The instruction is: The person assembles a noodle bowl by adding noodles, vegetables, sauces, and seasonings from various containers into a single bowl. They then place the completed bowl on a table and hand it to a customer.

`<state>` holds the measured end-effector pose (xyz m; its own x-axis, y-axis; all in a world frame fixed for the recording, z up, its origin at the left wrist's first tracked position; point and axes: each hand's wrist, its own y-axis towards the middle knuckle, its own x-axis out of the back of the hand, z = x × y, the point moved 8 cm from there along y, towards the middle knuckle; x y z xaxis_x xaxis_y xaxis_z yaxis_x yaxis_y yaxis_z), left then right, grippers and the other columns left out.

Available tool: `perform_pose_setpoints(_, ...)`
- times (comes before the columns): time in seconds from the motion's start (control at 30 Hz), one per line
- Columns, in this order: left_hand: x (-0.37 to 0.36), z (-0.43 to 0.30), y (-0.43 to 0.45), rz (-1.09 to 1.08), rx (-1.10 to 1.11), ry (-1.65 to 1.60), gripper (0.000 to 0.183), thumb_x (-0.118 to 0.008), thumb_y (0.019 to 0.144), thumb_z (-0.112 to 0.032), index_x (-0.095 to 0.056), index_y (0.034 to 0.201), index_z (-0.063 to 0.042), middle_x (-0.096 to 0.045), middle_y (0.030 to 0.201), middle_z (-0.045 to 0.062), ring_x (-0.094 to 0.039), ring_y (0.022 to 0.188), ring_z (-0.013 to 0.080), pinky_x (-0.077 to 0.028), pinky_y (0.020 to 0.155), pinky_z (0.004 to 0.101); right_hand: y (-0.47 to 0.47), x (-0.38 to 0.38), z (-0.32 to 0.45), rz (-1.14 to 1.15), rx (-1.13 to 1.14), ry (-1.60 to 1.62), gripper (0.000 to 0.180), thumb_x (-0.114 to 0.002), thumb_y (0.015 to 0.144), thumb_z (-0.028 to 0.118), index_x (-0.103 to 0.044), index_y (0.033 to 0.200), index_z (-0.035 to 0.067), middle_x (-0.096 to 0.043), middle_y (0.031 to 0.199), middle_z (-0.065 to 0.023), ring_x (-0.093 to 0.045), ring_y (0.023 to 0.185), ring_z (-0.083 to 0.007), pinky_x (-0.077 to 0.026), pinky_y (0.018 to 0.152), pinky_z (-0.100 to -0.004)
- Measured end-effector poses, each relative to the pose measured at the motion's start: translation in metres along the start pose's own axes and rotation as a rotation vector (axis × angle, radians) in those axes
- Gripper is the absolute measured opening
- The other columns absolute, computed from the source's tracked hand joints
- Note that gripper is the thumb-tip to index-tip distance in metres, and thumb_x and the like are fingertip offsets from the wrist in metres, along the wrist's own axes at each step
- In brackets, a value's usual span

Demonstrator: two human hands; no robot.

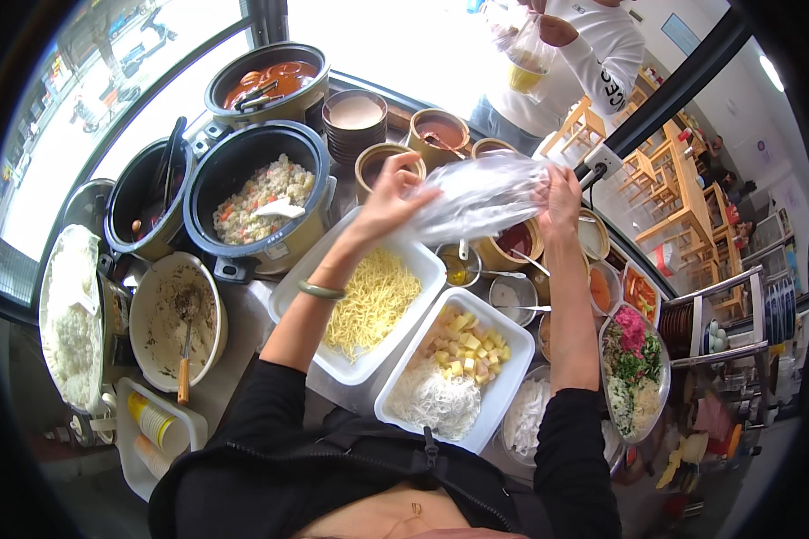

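A clear plastic bag [485, 192], blurred by motion, stretches between my hands above the noodle trays and sauce pots. My right hand [561, 195] grips its right end. At the bag's left end is my left hand [401, 195], thumb and fingers apart; blur hides whether they pinch the film. Below the left forearm, yellow noodles [374, 296] fill part of a white plastic tray [350, 377]. A second white tray [455, 441], nearer my body, holds diced pale-yellow cubes [475, 343] and white shredded food [438, 397].
Left stand a cooker of mixed rice [263, 202], a tub of white rice [71, 337] and a bowl with a spoon [175, 323]. Stacked bowls [355, 128] and sauce pots [438, 131] line the window. A platter of toppings [634, 370] sits right. Across the counter, a person [586, 54] holds a bagged cup.
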<state>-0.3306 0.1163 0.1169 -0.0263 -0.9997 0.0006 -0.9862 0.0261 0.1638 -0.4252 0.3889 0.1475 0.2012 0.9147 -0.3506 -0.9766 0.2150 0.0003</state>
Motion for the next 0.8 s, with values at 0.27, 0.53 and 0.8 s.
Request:
perform_pose_setpoints(0.27,0.029,-0.021,0.123,-0.22,-0.379,0.639,0.024,-0.072,0.079,-0.005,-0.075,0.103,-0.004,-0.074,0.088,0.013,-0.071,0.073,0.0163,-0.057,0.065,0.0288,-0.003,-0.093,0.032,0.688,0.316,-1.089,0.031,-0.078,0.08,0.017,-0.064,0.104,0.005,-0.064,0.069,-0.0051,-0.058,0.058,-0.0095,-0.046,0.055,-0.0265)
perform_pose_setpoints(0.53,0.055,0.018,0.218,0.399,-0.05,0.035,0.041,-0.076,0.087,-0.023,-0.062,0.119,-0.001,-0.065,0.101,0.009,-0.062,0.086,0.0117,-0.053,0.068,0.0234,0.121,0.005,-0.015,0.226,-0.372,-0.413,0.02,-0.066,0.093,0.024,-0.06,0.097,0.005,-0.062,0.08,-0.0047,-0.063,0.072,-0.0182,-0.057,0.068,-0.0306)
perform_pose_setpoints(0.8,0.075,0.046,0.305,-0.017,0.102,-0.057,0.039,-0.077,0.085,-0.037,-0.064,0.103,-0.004,-0.054,0.076,-0.001,-0.05,0.058,0.0056,-0.043,0.048,0.0168,0.187,-0.052,-0.047,0.24,-0.455,0.357,0.009,-0.058,0.093,0.009,-0.053,0.087,0.007,-0.053,0.068,-0.0031,-0.053,0.057,-0.0137,-0.05,0.053,-0.0284)
